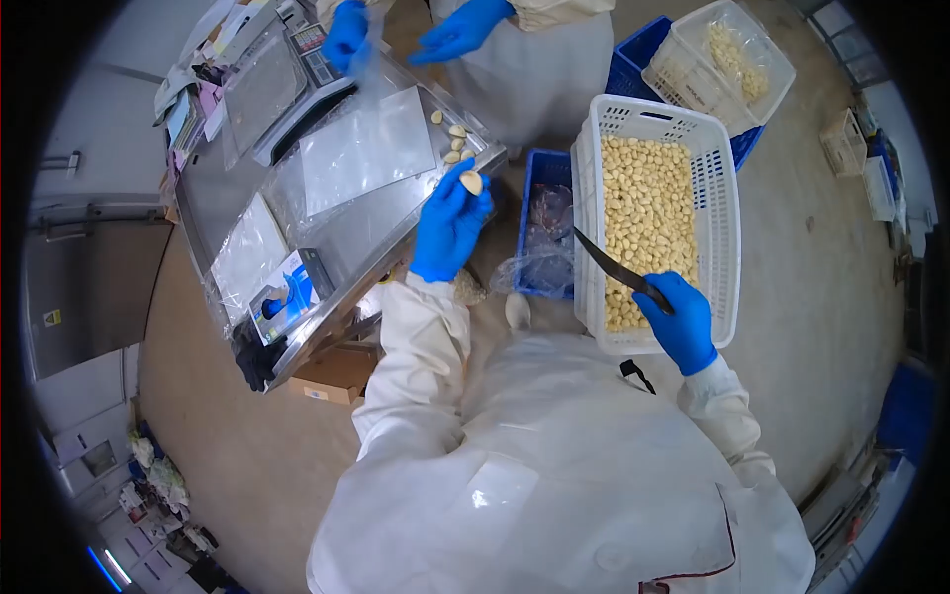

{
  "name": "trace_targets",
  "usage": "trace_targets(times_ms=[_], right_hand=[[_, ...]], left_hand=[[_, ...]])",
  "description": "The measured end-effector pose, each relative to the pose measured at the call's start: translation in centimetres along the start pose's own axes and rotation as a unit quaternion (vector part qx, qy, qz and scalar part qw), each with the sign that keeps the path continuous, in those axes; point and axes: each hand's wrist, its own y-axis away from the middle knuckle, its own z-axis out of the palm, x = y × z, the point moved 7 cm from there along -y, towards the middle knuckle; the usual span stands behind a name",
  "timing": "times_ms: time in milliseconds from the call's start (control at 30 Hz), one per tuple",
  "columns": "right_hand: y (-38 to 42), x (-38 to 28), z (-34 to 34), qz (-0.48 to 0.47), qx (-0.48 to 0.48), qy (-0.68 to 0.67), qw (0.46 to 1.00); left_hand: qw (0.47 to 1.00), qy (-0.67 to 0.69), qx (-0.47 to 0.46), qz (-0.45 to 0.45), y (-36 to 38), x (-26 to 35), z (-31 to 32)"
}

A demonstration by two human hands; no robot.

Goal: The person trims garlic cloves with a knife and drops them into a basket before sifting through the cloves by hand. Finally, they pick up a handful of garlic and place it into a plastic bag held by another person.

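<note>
My left hand (pixel 450 226), in a blue glove, pinches a pale peeled garlic clove (pixel 472 183) between its fingertips, just off the corner of the metal table (pixel 346 252). Several similar loose cloves (pixel 456 131) lie on that corner. In my blue-gloved right hand (pixel 681 322) is a knife (pixel 616 265), its dark curved blade pointing up and left. The blade hangs over the left part of a white plastic crate (pixel 724 238) filled with cloves (pixel 648 193). The knife's handle is mostly hidden in my closed fingers.
Across the table are a co-worker's gloved hands (pixel 460 32), one by clear plastic. A scale (pixel 307 84), plastic bags (pixel 366 148) and a glove box (pixel 287 297) sit on the tabletop. A blue crate (pixel 534 238) and another white crate (pixel 683 74) adjoin the full one.
</note>
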Motion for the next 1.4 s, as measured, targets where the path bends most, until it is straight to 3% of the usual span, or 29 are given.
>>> trace_targets(times_ms=[100, 433, 733, 1033, 1233, 1400], right_hand=[[-1.6, -2.1, 0.3, -0.028, 0.008, -0.044, 0.999], [-2.3, -4.4, 0.5, -0.116, -0.006, -0.019, 0.993], [-1.9, -4.0, 0.2, -0.131, 0.010, -0.008, 0.991], [-2.3, -4.3, 0.4, -0.149, 0.025, 0.060, 0.987], [-2.8, -4.0, 0.7, -0.121, 0.052, 0.082, 0.988], [-3.0, -2.3, -0.4, -0.027, 0.065, -0.104, 0.992]], left_hand=[[0.998, 0.013, -0.036, -0.055, 2.3, -1.7, 2.5], [0.981, -0.166, -0.075, -0.065, 5.5, -2.5, 6.9], [0.980, -0.145, -0.106, -0.086, 6.1, -3.1, 7.8], [0.984, -0.136, -0.058, -0.101, 5.9, -4.1, 7.5], [0.975, -0.144, -0.095, -0.137, 6.1, -5.5, 7.3], [0.988, -0.105, -0.076, -0.081, 6.2, -4.6, 8.2]])
